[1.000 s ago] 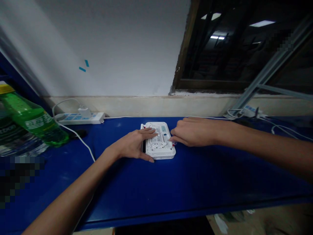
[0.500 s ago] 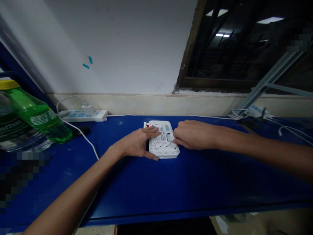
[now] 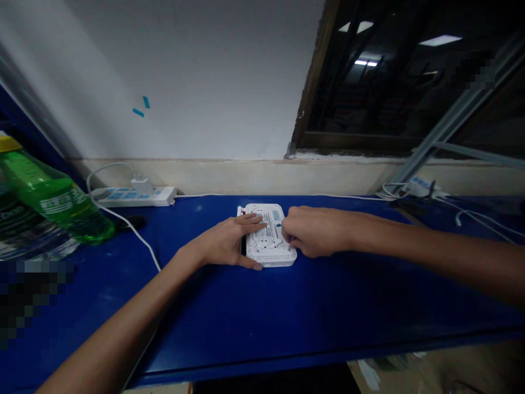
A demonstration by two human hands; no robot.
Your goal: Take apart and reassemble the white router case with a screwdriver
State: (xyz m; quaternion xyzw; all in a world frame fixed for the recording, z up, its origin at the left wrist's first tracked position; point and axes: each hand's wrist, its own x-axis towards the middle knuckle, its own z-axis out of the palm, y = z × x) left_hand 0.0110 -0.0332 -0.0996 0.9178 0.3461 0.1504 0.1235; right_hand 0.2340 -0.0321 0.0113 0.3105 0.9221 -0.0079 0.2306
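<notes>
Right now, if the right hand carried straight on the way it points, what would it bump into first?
Probably the white device: the right hand points leftward at its right side, though depth is unclear and they may be touching.

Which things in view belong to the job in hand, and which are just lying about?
In the job, apparently:
white perforated device
left hand, spread on its left side
right hand, curled at its right edge

Lying about:
green bottle
power strip with a plugged-in white adapter
white cables, far right
</notes>
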